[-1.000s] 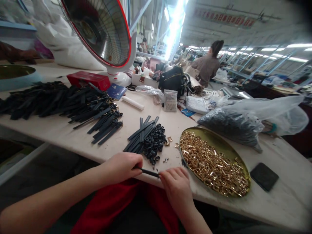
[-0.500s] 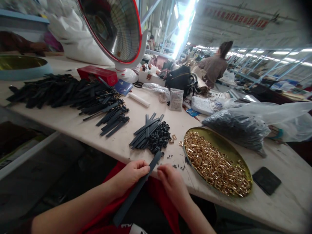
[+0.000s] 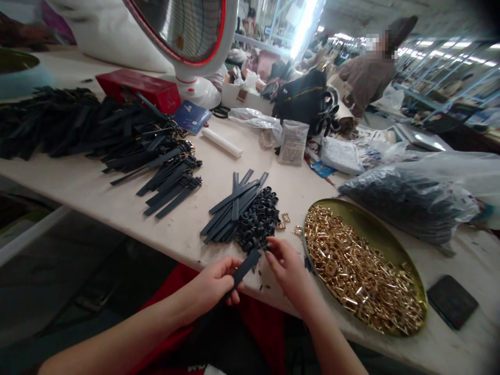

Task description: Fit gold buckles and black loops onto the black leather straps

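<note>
Holding a black strap (image 3: 247, 266) in left hand (image 3: 219, 281), pinched between thumb and fingers. Landmark = loop pile (image 3: 258, 216), the small black loops on the desk (image 3: 182, 232). Strap is just on the near side of loop pile, tilted, free end toward it; can't tell if they touch. Right hand (image 3: 287, 265) at near right edge of loop pile, fingers curled, narrow gap to thumb. Small dark bit at its fingertips; can't tell if gripped.

Around loop pile:
- loose straps (image 3: 230, 208): directly left, crossed over each other, up against it
- a few loose buckles (image 3: 298, 229): just right, gold
- tray (image 3: 375, 226): further right, full of gold buckles (image 3: 359, 271)
- dark square pad (image 3: 452, 301): well right, past tray
- strap heap (image 3: 156, 146): left and behind, big, gold hardware on some ends
- white tube (image 3: 222, 143): behind, slightly left
- small packet (image 3: 292, 142): behind, slightly right
- clear plastic bag (image 3: 410, 198): right and behind, dark contents
- red box (image 3: 136, 91): well behind, left
</note>
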Tool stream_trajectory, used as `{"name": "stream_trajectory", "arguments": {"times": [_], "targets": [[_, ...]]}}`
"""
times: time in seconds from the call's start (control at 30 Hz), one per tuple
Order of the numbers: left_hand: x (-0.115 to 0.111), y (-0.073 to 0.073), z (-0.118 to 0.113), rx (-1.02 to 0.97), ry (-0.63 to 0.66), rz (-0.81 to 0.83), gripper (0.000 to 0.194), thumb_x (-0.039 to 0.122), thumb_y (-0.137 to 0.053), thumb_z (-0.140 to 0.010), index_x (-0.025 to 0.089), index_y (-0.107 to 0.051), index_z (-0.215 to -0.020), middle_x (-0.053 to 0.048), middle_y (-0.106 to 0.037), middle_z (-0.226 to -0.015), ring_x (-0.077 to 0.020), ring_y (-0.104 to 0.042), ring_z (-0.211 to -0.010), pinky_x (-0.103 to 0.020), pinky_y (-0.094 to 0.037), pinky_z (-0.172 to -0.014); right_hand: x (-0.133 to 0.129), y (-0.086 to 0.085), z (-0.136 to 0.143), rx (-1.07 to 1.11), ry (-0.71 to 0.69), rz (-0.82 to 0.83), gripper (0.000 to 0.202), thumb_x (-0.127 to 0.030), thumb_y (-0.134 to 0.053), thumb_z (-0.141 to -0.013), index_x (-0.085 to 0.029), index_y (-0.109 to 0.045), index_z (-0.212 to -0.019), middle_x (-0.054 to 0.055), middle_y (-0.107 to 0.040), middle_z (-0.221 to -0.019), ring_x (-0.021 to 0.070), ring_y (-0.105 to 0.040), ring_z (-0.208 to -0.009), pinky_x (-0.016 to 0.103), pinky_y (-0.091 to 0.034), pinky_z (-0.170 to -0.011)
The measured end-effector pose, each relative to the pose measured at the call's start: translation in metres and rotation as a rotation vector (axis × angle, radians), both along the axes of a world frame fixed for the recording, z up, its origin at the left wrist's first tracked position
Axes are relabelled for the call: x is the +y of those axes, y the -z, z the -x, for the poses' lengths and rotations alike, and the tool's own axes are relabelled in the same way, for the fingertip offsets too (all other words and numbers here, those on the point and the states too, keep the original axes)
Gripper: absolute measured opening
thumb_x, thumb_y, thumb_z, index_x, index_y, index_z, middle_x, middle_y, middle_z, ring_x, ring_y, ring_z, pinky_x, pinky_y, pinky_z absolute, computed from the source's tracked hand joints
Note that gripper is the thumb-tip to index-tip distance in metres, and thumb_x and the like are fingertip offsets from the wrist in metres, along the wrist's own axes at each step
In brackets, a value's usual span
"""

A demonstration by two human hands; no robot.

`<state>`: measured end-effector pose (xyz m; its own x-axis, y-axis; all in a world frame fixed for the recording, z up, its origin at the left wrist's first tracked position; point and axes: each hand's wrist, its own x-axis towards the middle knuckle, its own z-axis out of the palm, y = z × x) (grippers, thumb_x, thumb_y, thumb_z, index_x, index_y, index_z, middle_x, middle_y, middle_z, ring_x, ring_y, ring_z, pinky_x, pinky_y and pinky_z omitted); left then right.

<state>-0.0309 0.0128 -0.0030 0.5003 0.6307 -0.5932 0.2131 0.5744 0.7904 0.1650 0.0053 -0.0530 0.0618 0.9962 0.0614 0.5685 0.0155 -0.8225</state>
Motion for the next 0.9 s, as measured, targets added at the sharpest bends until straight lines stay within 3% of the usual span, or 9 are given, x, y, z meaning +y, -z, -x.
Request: {"name": "stream_trajectory", "arguments": {"times": [0.17, 0.27, 0.4, 0.5, 0.57, 0.67, 0.77, 0.83, 0.9], "targets": [[0.010, 0.013, -0.012, 0.084, 0.068, -0.356, 0.024, 0.036, -0.041, -0.081, 0.016, -0.055, -0.083, 0.006, -0.041, -0.058, -0.0090, -0.038, -0.051, -0.020, -0.031, -0.050, -0.016, -0.007, 0.013, 0.856, 0.208, 0.316, 0.026, -0.038, -0.058, -0.076, -0.020, -0.063, -0.094, 0.001, -0.059, -0.073, 0.0114, -0.052, -0.060, 0.026, -0.046, -0.059], [0.008, 0.016, -0.016, 0.141, 0.044, -0.455, 0.026, 0.038, -0.041, -0.083, 0.016, -0.053, -0.074, 0.005, -0.043, -0.060, -0.0100, -0.040, -0.057, -0.020, -0.032, -0.054, -0.022, -0.009, 0.022, 1.094, 0.284, 0.363, 0.027, -0.040, -0.066, -0.069, -0.019, -0.064, -0.086, 0.000, -0.058, -0.070, 0.0084, -0.050, -0.055, 0.022, -0.044, -0.054], [0.001, 0.011, -0.012, 0.219, 0.105, -0.510, 0.024, 0.034, -0.040, -0.083, 0.017, -0.050, -0.068, 0.005, -0.042, -0.059, -0.0102, -0.039, -0.056, -0.020, -0.029, -0.052, -0.031, -0.011, 0.022, 0.940, 0.281, 0.321, 0.026, -0.039, -0.064, -0.071, -0.020, -0.065, -0.090, -0.001, -0.058, -0.068, 0.0094, -0.050, -0.056, 0.023, -0.044, -0.058], [-0.004, 0.004, -0.007, 0.277, 0.244, -0.544, 0.023, 0.032, -0.042, -0.081, 0.018, -0.048, -0.064, 0.005, -0.040, -0.056, -0.0103, -0.038, -0.054, -0.020, -0.026, -0.049, -0.042, -0.013, 0.022, 0.694, 0.150, 0.261, 0.020, -0.034, -0.064, -0.072, -0.020, -0.067, -0.087, -0.002, -0.058, -0.067, 0.0121, -0.053, -0.064, 0.025, -0.044, -0.065], [-0.008, -0.001, -0.005, 0.272, 0.300, -0.554, 0.023, 0.031, -0.042, -0.080, 0.017, -0.049, -0.064, 0.005, -0.042, -0.057, -0.0104, -0.040, -0.054, -0.020, -0.027, -0.049, -0.048, -0.016, 0.024, 0.655, 0.067, 0.271, 0.017, -0.030, -0.067, -0.069, -0.019, -0.067, -0.081, -0.001, -0.059, -0.070, 0.0133, -0.054, -0.067, 0.026, -0.044, -0.066], [-0.018, -0.005, -0.004, 0.159, 0.303, -0.446, 0.019, 0.031, -0.039, -0.082, 0.017, -0.052, -0.084, 0.004, -0.049, -0.063, -0.0099, -0.046, -0.053, -0.020, -0.033, -0.050, -0.056, -0.019, 0.032, 0.815, 0.105, 0.319, 0.021, -0.032, -0.070, -0.066, -0.018, -0.063, -0.080, -0.002, -0.059, -0.068, 0.0128, -0.055, -0.063, 0.026, -0.045, -0.064], [-0.030, -0.005, -0.003, 0.004, 0.293, -0.264, 0.037, 0.033, -0.037, -0.084, 0.018, -0.037, -0.118, 0.004, -0.052, -0.066, -0.0084, -0.046, -0.047, -0.019, -0.034, -0.046, -0.064, -0.020, 0.044, 0.959, 0.198, 0.247, 0.032, -0.033, -0.072, -0.064, -0.021, -0.057, -0.090, -0.003, -0.059, -0.072, 0.0129, -0.057, -0.065, 0.027, -0.047, -0.065], [-0.036, -0.002, -0.003, -0.064, 0.242, -0.206, 0.049, 0.040, -0.038, -0.084, 0.017, -0.029, -0.126, 0.008, -0.044, -0.057, -0.0066, -0.037, -0.040, -0.018, -0.027, -0.039, -0.070, -0.019, 0.052, 0.936, 0.181, 0.173, 0.042, -0.032, -0.072, -0.064, -0.023, -0.054, -0.101, -0.002, -0.060, -0.077, 0.0142, -0.058, -0.070, 0.026, -0.047, -0.066], [-0.039, 0.004, -0.003, -0.117, 0.149, -0.189, 0.055, 0.050, -0.039, -0.082, 0.014, -0.032, -0.123, 0.011, -0.032, -0.050, -0.0060, -0.027, -0.039, -0.017, -0.019, -0.037, -0.073, -0.018, 0.053, 0.822, 0.097, 0.121, 0.052, -0.031, -0.069, -0.067, -0.024, -0.048, -0.114, -0.001, -0.061, -0.080, 0.0153, -0.059, -0.073, 0.027, -0.047, -0.067]]}}
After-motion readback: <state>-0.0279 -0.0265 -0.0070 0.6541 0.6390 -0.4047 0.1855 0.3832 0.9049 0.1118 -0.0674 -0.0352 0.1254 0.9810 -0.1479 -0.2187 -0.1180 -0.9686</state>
